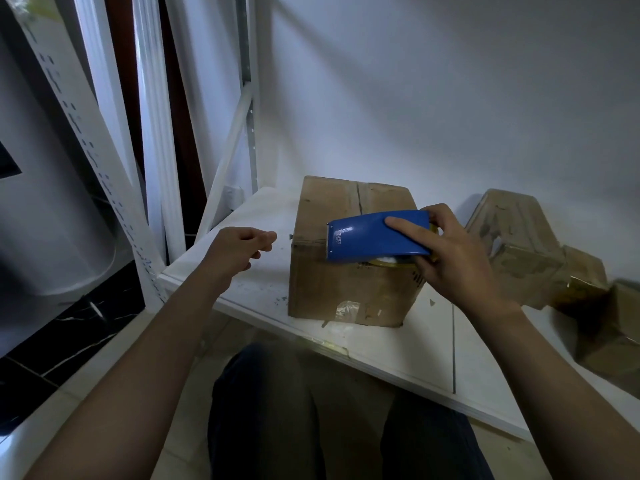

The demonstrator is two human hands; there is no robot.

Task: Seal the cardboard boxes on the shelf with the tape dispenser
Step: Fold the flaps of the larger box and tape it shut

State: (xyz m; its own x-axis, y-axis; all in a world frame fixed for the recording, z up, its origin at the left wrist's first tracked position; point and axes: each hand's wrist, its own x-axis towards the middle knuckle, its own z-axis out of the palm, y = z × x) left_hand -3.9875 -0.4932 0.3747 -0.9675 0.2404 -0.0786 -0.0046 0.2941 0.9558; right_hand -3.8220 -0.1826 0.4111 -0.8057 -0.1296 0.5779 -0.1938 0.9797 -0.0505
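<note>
Here, a white shelf (485, 341) runs from near left to far right against a pale wall. On it, about the middle, stands a brown box (349, 289), its top flaps folded down and meeting at a seam (so nothing inside shows). Scraps of old clear tape cling to its near face. To the right on the same shelf lie more boxes (519, 258), blurred and wrapped in shiny tape; whether they are open or what they hold cannot be told.

The blue dispenser (374, 237) sits over the near top edge of the middle box, its blade end pointing left, a yellowish roll (391, 262) showing beneath the shell. The right hand (453, 258) grips it, forefinger laid along the blue top, thumb and other fingers wrapped round the right end. The left hand (235, 251) hovers over the shelf just left of the box, fingers loosely curled, holding nothing.
</note>
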